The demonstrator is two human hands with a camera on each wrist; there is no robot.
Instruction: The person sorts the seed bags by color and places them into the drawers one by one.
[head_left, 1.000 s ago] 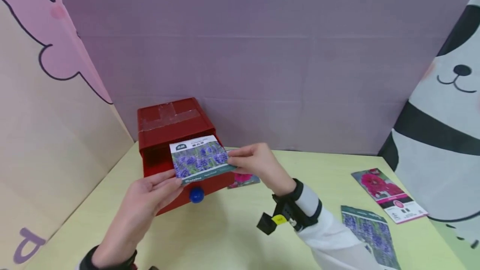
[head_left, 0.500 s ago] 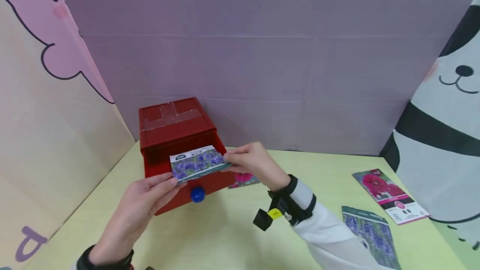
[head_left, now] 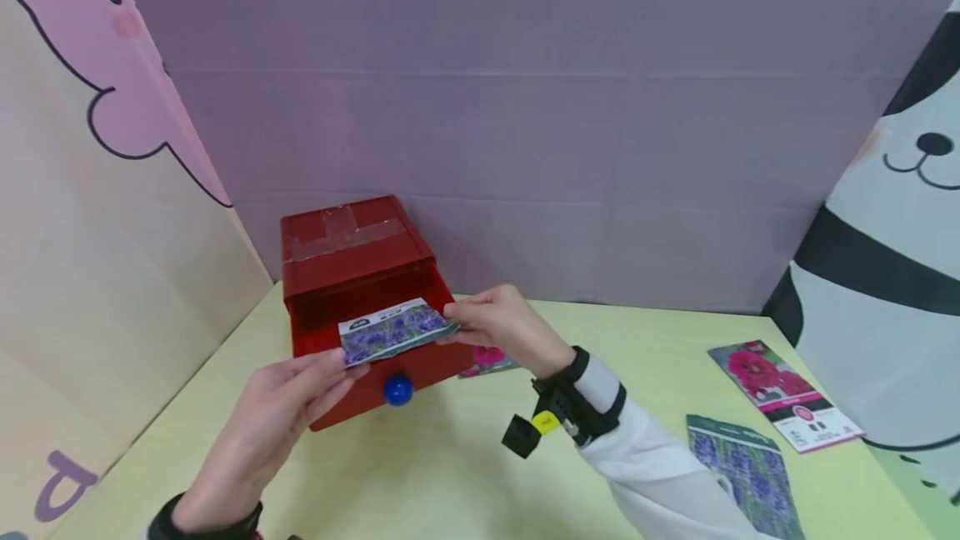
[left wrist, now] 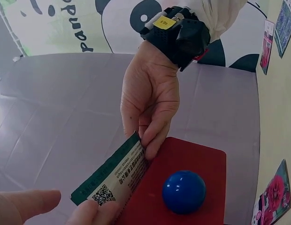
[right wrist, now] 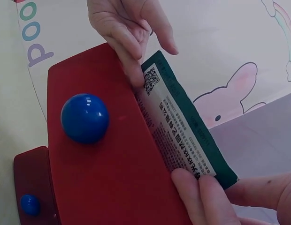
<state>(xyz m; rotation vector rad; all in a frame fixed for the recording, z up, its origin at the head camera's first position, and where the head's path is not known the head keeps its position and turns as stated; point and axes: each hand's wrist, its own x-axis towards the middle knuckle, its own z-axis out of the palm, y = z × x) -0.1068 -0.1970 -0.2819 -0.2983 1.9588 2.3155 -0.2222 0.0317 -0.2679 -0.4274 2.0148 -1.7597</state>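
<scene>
A seed packet with purple flowers on its front (head_left: pixel 393 331) is held tilted above the pulled-out red drawer (head_left: pixel 431 365), which has a blue knob (head_left: pixel 398 390). My right hand (head_left: pixel 506 327) pinches the packet's right end between thumb and fingers. At the left end, my left hand (head_left: pixel 288 398) touches the packet's underside with extended fingers (left wrist: pixel 91 213); its thumb stands apart from the packet in both wrist views. The packet's green and white printed back (right wrist: pixel 178 126) faces the wrist cameras, close to the top edge of the drawer front.
The drawer belongs to a red box (head_left: pixel 352 244) with clear tape on top. A pink-flower packet (head_left: pixel 487 359) lies partly hidden beside the drawer. At the right lie another pink-flower packet (head_left: pixel 783 394) and a purple-flower packet (head_left: pixel 746 473). A purple cloth wall (head_left: pixel 562 148) stands behind the table.
Both hands have lowered the purple-flower packet slightly toward the drawer, and its front looks more foreshortened. More of the drawer's inside shows behind it. The packets on the table stay put.
</scene>
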